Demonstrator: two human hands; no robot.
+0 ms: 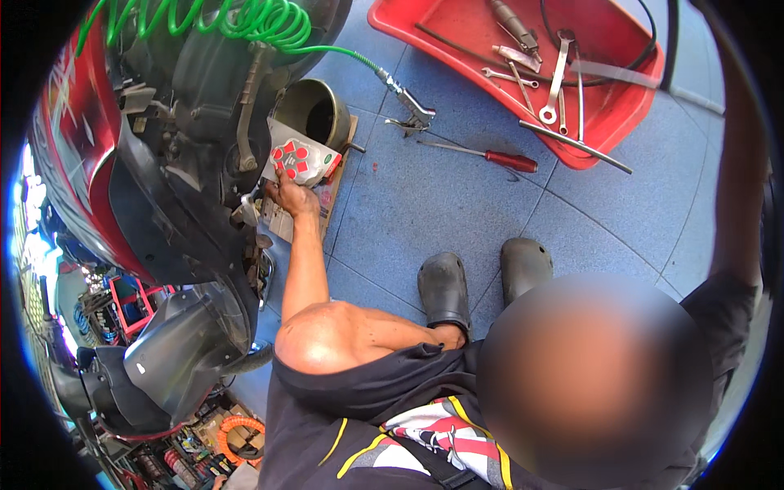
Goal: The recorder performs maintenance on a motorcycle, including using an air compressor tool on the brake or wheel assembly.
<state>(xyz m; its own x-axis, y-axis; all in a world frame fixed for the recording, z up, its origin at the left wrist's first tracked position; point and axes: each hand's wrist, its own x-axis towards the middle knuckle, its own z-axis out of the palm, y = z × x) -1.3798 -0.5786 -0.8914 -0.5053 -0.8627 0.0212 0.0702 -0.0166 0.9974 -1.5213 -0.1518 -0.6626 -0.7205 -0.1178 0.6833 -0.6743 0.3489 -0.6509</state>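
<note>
My left hand (294, 198) reaches beside the motorbike's underside, its fingers closed on the near edge of a flat white-and-red package (300, 160). Red shapes and a small green mark cover the package's face. Right behind it stands a dull brass-coloured metal pot (335, 121), partly covered by the package. Next to the hand are metal parts of the motorbike (131, 196), which has red and black body panels. My right arm (741, 163) stretches up along the right rim, and its hand lies outside the picture.
A red tray (457, 42) holds wrenches (559, 77) and an air tool (514, 26); a metal rod (576, 147) crosses its near edge. A red-handled screwdriver (510, 161) and an air blow gun (415, 110) on a green coiled hose (269, 20) lie on blue tiles.
</note>
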